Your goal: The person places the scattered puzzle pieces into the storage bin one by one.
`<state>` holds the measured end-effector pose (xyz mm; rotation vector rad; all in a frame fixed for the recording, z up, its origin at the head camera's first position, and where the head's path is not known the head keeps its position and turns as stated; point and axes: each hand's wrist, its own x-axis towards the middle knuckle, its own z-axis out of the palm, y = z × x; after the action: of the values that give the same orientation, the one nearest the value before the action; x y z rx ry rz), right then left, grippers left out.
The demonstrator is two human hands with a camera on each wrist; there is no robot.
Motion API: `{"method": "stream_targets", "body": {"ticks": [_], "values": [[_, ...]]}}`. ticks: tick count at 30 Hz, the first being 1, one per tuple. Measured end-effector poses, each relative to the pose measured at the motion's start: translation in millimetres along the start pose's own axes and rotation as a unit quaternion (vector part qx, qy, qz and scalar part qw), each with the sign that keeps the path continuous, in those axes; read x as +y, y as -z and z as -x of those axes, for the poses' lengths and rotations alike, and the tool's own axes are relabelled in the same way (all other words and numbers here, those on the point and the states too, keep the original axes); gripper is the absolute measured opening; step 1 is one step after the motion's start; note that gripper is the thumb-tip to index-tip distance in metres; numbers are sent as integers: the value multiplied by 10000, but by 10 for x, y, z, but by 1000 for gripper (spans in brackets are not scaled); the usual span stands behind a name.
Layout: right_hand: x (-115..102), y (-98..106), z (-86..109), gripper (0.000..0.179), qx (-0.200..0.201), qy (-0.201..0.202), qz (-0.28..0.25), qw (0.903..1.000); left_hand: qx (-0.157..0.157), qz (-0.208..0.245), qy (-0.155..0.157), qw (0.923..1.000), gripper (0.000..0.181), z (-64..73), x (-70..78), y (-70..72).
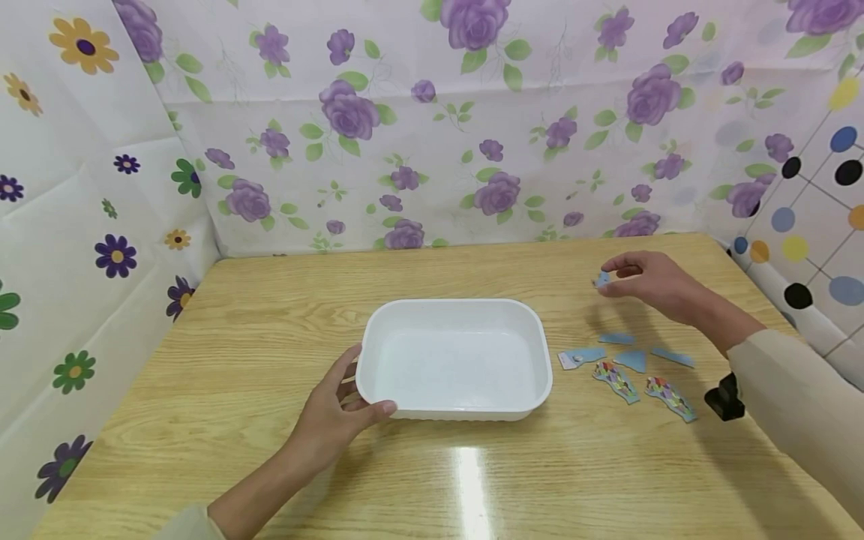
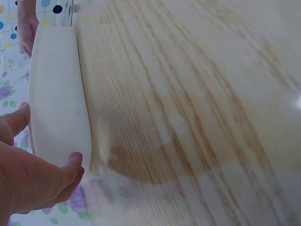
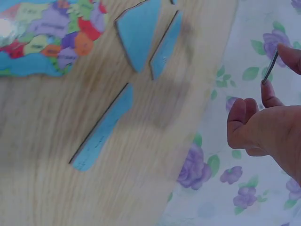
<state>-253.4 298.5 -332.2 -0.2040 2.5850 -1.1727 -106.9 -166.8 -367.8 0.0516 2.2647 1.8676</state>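
At right of frame, my right hand (image 1: pixel 653 283) pinched a small blue piece (image 1: pixel 602 278) only by its edges, so it could have slipped, while my left hand (image 1: pixel 329 420) gripped the white tray (image 1: pixel 455 364) at centre.

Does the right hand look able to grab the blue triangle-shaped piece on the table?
Probably not just now: the right hand pinches a small piece. Nothing covers the blue triangle-shaped piece, though, so the way to it looks free otherwise.

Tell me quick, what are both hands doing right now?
Left hand: holding the white tub by its near left corner.
Right hand: pinching a small blue piece between thumb and finger, above the table.
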Motion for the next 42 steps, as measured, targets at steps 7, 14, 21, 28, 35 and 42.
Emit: {"method": "stream_targets", "body": {"ticks": [7, 14, 21, 28, 35, 42], "values": [[-185, -40, -44, 68, -91, 260, 19, 9996, 5, -1, -15, 10000, 100, -3, -7, 8], [-342, -92, -73, 64, -71, 453, 149, 9988, 24, -38, -43, 10000, 98, -3, -6, -6], [-499, -148, -97, 61, -147, 512, 203, 9984, 35, -30, -25, 10000, 100, -11, -16, 6], [-633, -215, -130, 60, -266, 634, 269, 9973, 21, 10, -34, 10000, 99, -8, -14, 1], [-796, -297, -161, 57, -370, 801, 210, 9959, 28, 1, -46, 10000, 98, -7, -14, 0], [-988, -401, -213, 52, -560, 935, 124, 9940, -14, 79, -94, 9999, 96, 3, 2, -14]]}}
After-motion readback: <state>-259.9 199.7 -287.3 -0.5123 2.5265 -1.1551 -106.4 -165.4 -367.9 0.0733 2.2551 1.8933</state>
